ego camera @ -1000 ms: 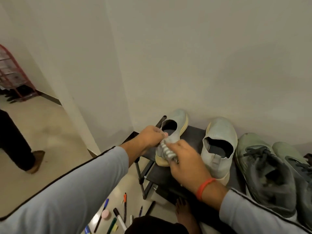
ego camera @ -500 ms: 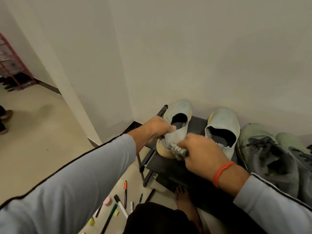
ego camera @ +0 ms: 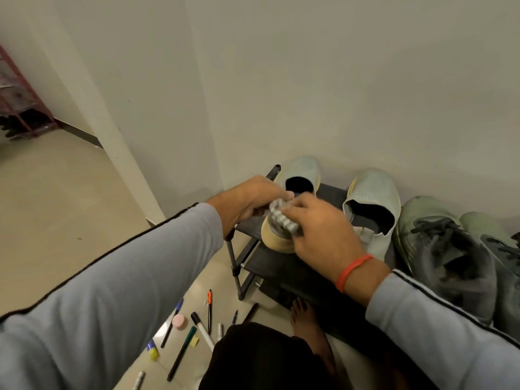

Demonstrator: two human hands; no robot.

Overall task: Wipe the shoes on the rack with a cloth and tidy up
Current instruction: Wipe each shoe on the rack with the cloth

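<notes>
Head camera view: a low black shoe rack (ego camera: 332, 194) against the wall carries a pale slip-on shoe (ego camera: 302, 175) at its left end, its yellowish heel over the front edge; it looks light and soft-sided, so gripping the heel collar seems best. The left hand (ego camera: 250, 199) reaches in, fingers curled on that heel. The right hand (ego camera: 318, 226) holds a bunched grey cloth (ego camera: 282, 218), limp and easy to wad, pressed against the heel.
</notes>
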